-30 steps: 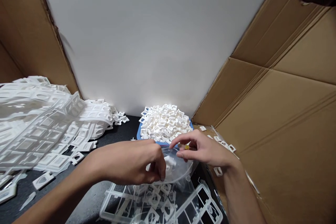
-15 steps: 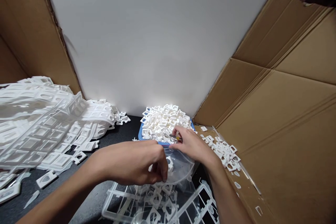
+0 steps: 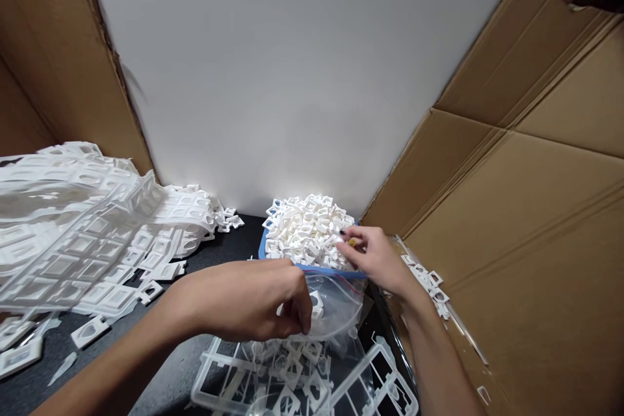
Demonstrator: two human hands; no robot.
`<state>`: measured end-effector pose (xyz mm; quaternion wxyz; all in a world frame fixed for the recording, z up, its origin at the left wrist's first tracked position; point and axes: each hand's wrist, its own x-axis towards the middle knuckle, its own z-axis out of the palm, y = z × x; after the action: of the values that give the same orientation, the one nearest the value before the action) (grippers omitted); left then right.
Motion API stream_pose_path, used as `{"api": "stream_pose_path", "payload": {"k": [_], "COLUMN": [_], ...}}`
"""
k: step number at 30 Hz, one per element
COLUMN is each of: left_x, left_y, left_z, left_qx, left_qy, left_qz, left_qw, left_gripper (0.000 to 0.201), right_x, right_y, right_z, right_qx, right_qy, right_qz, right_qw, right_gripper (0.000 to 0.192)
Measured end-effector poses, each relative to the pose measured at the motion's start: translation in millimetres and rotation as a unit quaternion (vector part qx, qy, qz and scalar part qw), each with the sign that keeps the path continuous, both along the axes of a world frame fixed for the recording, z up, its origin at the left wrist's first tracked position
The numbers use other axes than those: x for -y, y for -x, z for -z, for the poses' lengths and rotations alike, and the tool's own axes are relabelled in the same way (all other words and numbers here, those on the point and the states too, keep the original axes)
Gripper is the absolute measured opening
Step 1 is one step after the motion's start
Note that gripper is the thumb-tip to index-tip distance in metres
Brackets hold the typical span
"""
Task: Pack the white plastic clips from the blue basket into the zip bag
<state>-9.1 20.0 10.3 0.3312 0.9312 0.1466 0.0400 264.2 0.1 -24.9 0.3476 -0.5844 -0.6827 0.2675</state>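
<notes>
My left hand (image 3: 248, 302) pinches the rim of a clear zip bag (image 3: 336, 305) at 6 o'clock, fingers closed on the plastic. My right hand (image 3: 373, 257) reaches to 12 o'clock, fingertips closed on a small yellow-tipped tool (image 3: 350, 242) at the blue tray (image 3: 312, 268) heaped with white plastic clips (image 3: 305, 231). Empty frames (image 3: 302, 377) lie under the bag.

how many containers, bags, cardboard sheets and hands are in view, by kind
blue tub, heaped with small white plastic pieces: 1
clear zip bag, its mouth pinched by the left hand: 1
brown cardboard sheets, left cardboard and right cardboard: 2
hands, the left hand plus the right hand at the tub's heap: 2
total: 6
</notes>
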Motion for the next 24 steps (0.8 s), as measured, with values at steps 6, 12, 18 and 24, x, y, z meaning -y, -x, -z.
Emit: {"api": "stream_pose_path", "payload": {"k": [6,12,18,24], "left_x": [0.0,-0.1,-0.6,-1.3], "left_y": [-0.4,1.1,5.7,5.5], "left_z": [-1.0,-1.5,-4.2,-4.9], "left_qx": [-0.003,-0.018,-0.014,-0.002], "left_qy": [-0.005,-0.01,0.007,0.015], "left_qz": [-0.001,-0.002,0.004,0.004], "left_qw": [1.0,1.0,1.0,1.0], "left_gripper": [0.027,0.027,0.035,0.032], "right_x": [7.5,14.8,17.1,-5.9], "right_y": [-2.5,9.5,11.7,-3.8], "right_z": [-12.9,-18.4,-17.8,6.0], "right_qx": [-0.249,-0.087,-0.002,-0.007], "right_qy": [0.05,0.124,0.199,-0.03], "right_qz": [0.027,-0.13,-0.267,0.02], "right_qw": [0.967,0.98,0.943,0.999], "right_gripper": [0.033,0.023,0.027,0.028]}}
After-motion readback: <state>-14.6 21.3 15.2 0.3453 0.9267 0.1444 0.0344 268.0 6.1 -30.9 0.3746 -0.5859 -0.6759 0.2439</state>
